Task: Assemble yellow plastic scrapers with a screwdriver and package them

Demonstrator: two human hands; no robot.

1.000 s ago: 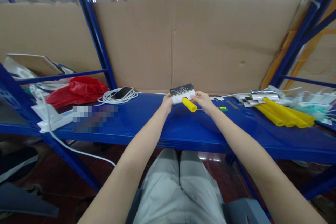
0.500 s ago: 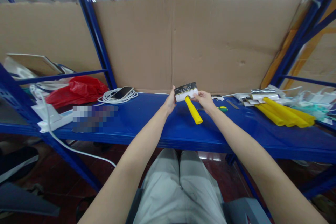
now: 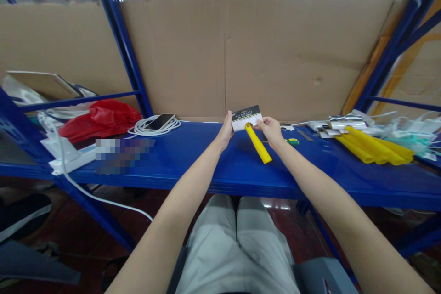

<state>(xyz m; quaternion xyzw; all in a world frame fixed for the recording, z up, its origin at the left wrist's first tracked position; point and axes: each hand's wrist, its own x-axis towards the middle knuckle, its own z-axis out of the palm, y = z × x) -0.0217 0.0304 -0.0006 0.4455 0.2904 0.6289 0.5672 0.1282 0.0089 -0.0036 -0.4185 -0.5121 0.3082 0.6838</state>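
Observation:
A yellow-handled scraper (image 3: 257, 142) is held up above the blue shelf, its head covered by a black-and-white card sleeve (image 3: 246, 117). My left hand (image 3: 225, 131) is closed on the left edge of the sleeve. At the sleeve's lower right corner, near the base of the handle, my right hand (image 3: 270, 130) pinches with thumb and fingers. The yellow handle slants down towards me, its end free. Partly behind my right wrist lies a screwdriver (image 3: 292, 142) with a green and yellow handle.
Several yellow-handled scrapers (image 3: 374, 144) are stacked on the right of the blue shelf (image 3: 193, 156). A flat metal strip (image 3: 305, 135) lies behind the screwdriver. Leftward are a phone (image 3: 160, 122) on a coiled white cable (image 3: 138, 129) and a red plastic bag (image 3: 103, 119). Cardboard (image 3: 268, 55) walls the back.
The scraper and sleeve have shifted slightly to the right and tilted a little more, with the handle's end swinging right. Both hands keep their hold.

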